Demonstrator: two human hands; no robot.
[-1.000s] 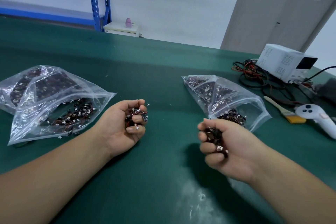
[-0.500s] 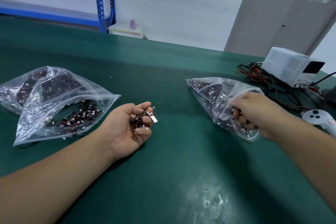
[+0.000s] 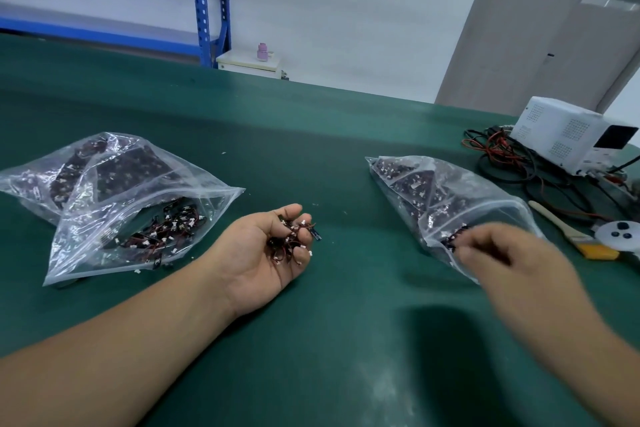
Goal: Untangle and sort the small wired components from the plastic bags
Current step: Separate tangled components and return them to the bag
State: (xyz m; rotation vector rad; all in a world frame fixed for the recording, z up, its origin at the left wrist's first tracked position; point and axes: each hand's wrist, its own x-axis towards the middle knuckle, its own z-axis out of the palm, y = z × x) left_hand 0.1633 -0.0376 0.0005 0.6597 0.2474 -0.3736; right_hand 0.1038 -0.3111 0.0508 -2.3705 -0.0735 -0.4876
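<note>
My left hand [image 3: 256,253] lies palm up on the green table [image 3: 311,340], its fingers curled round a tangled clump of small wired components [image 3: 291,243] with red-black leads and white plugs. To its left lies a clear plastic bag [image 3: 114,204], its mouth open towards the hand, with more of these components inside. My right hand [image 3: 505,260] is motion-blurred at the mouth of a second clear bag [image 3: 443,198] of components. A dark component shows at its fingertips, but whether the fingers hold it is unclear.
At the back right stand a white power supply [image 3: 568,139] and a tangle of black and red cables [image 3: 509,163]. A small brush [image 3: 568,229] and a white controller [image 3: 620,236] lie right of the second bag. A few tiny loose bits lie on the table.
My right hand carried its handful into the right bag and has now drawn back to the bag's mouth. My left hand stayed in place with its clump.
</note>
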